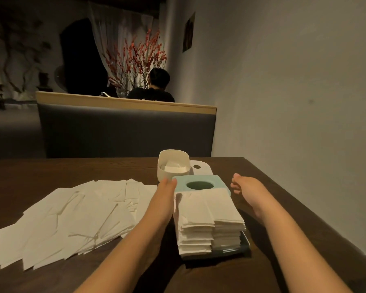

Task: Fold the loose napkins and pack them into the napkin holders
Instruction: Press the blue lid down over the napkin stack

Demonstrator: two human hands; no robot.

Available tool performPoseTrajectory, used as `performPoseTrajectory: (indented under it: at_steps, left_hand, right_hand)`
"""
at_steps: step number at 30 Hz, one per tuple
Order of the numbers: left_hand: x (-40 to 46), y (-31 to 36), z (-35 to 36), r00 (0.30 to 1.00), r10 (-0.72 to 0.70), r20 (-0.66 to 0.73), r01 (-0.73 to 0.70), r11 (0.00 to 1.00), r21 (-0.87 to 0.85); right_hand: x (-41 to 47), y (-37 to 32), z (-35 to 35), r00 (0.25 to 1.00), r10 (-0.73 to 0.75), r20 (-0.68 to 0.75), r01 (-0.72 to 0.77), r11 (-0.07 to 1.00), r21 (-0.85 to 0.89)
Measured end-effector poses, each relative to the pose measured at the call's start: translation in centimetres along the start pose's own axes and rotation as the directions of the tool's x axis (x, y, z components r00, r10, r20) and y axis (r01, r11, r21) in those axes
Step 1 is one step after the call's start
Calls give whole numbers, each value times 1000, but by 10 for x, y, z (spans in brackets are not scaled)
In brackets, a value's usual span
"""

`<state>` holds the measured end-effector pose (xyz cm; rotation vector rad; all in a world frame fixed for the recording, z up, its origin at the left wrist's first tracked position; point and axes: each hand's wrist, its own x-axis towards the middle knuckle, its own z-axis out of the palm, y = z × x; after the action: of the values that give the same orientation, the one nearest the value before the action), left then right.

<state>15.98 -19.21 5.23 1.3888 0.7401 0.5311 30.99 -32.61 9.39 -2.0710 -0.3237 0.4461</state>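
- Left hand (164, 194): reaches forward along the left side of the folded napkin stack (209, 220); fingers straight, tips touching the left end of the teal lid (201, 183). The grip is loose and holds nothing.
- Right hand (246, 190): hovers to the right of the teal lid, just beside it and apart from it; fingers spread and relaxed, the grip enclosing nothing.
- Folded napkin stack: two adjoining piles standing in a dark holder base (244, 243), between the two forearms. The far edge of the top napkins overlaps the near edge of the teal lid.
- Teal lid: lies flat beyond the stack, oval opening facing up, between the two hands.
- Loose napkins (72, 220): spread in overlapping sheets over the left part of the desk (51, 172), well left of the left forearm.
- White holder (173, 166): an open tub behind the teal lid, with some white napkins inside; a white lid (201, 167) lies just to its right.
- Background: a padded bench back (125, 127), and a seated person (154, 87) beyond it, facing away.
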Motion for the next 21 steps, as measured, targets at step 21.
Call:
performPoseTrajectory:
  at_steps: [21]
  left_hand:
    - [50, 45, -7, 984, -111, 136, 116, 993, -29]
  right_hand:
    - [51, -29, -5, 997, -76, 24, 73, 992, 100]
